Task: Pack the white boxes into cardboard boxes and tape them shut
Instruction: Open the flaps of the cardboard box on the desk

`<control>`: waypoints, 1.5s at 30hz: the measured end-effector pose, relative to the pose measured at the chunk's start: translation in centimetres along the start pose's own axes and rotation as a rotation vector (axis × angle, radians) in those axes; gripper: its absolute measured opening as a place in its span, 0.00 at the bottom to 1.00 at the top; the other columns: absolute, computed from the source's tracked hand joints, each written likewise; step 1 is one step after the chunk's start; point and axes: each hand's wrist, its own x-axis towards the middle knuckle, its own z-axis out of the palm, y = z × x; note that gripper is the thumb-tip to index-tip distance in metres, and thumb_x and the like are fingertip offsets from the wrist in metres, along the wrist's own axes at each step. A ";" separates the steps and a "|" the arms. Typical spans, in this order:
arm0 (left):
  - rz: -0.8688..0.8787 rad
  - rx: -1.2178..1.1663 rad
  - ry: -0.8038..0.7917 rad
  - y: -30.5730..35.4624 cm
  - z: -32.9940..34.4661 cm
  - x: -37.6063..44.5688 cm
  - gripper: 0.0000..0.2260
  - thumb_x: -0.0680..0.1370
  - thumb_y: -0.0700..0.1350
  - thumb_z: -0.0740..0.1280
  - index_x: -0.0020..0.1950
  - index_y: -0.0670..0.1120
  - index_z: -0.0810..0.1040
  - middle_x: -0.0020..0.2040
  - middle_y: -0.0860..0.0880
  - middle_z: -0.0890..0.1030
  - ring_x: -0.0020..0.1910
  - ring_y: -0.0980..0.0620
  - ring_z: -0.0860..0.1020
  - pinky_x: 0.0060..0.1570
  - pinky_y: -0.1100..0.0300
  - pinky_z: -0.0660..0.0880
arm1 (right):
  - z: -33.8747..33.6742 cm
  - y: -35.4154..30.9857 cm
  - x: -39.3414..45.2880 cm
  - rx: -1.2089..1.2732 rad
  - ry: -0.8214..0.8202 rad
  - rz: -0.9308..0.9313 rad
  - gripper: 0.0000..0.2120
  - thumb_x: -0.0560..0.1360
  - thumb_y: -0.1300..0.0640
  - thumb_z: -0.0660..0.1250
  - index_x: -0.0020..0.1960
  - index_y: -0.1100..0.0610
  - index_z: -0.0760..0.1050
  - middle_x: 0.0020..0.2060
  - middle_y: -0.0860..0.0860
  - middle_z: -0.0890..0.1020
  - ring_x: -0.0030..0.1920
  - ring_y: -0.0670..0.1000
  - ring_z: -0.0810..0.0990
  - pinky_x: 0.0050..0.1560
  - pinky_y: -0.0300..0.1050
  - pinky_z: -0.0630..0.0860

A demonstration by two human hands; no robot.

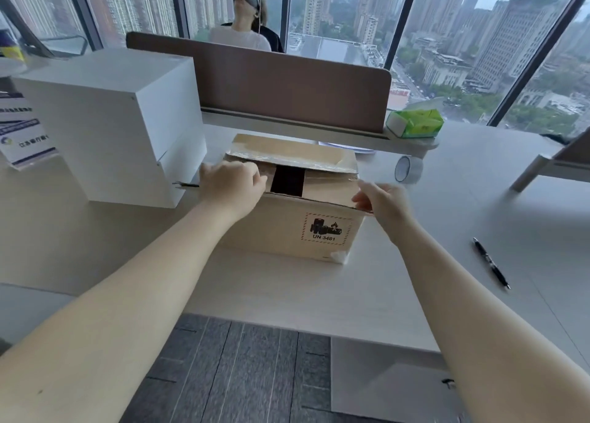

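Note:
A cardboard box with a UN 3481 battery label stands in the middle of the desk. Its far flap stands up and a dark gap shows between the inner flaps. My left hand rests on the box's left top edge with fingers curled over a flap. My right hand pinches the near flap's edge at the right corner. To the left sits a large white box. A roll of clear tape lies behind the cardboard box on the right.
A brown partition runs across the desk's back, and a person sits behind it. A green tissue pack lies on the shelf at right. A black pen lies on the desk at right. A leaflet stand is far left.

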 end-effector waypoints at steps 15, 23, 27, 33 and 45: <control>0.062 -0.016 -0.475 -4.0 6.5 2.5 0.25 0.77 0.49 0.65 0.72 0.47 0.64 0.70 0.47 0.70 0.69 0.44 0.66 0.66 0.53 0.64 | 5.5 3.4 2.7 -0.680 -0.254 -0.025 0.20 0.73 0.60 0.66 0.66 0.56 0.73 0.64 0.54 0.75 0.66 0.55 0.70 0.68 0.50 0.63; 0.140 -0.105 -0.419 -4.4 8.4 3.9 0.09 0.76 0.44 0.66 0.54 0.42 0.77 0.55 0.45 0.78 0.57 0.44 0.72 0.51 0.58 0.65 | 6.8 4.1 3.5 -0.777 -0.160 -0.031 0.14 0.70 0.66 0.63 0.50 0.55 0.81 0.50 0.52 0.82 0.56 0.56 0.74 0.60 0.50 0.67; 0.189 -0.143 -0.450 -3.6 8.4 3.8 0.07 0.76 0.42 0.66 0.52 0.42 0.78 0.54 0.45 0.78 0.56 0.44 0.73 0.49 0.58 0.65 | 5.9 4.5 3.5 -0.791 -0.175 0.040 0.13 0.69 0.67 0.63 0.47 0.55 0.81 0.47 0.51 0.81 0.54 0.56 0.76 0.57 0.48 0.69; 0.181 -0.224 -0.676 -3.1 7.4 5.0 0.09 0.74 0.46 0.70 0.51 0.44 0.79 0.45 0.50 0.75 0.46 0.50 0.72 0.45 0.61 0.66 | 4.0 2.9 3.4 -0.544 -0.245 0.194 0.05 0.71 0.59 0.69 0.46 0.58 0.82 0.41 0.51 0.78 0.46 0.51 0.75 0.45 0.41 0.70; 0.135 -0.183 -0.578 -1.9 9.2 9.4 0.20 0.81 0.47 0.58 0.69 0.39 0.67 0.71 0.43 0.67 0.71 0.46 0.65 0.67 0.55 0.63 | 6.3 2.3 9.3 0.534 0.141 0.532 0.16 0.78 0.67 0.56 0.66 0.69 0.65 0.49 0.63 0.77 0.49 0.58 0.79 0.49 0.48 0.74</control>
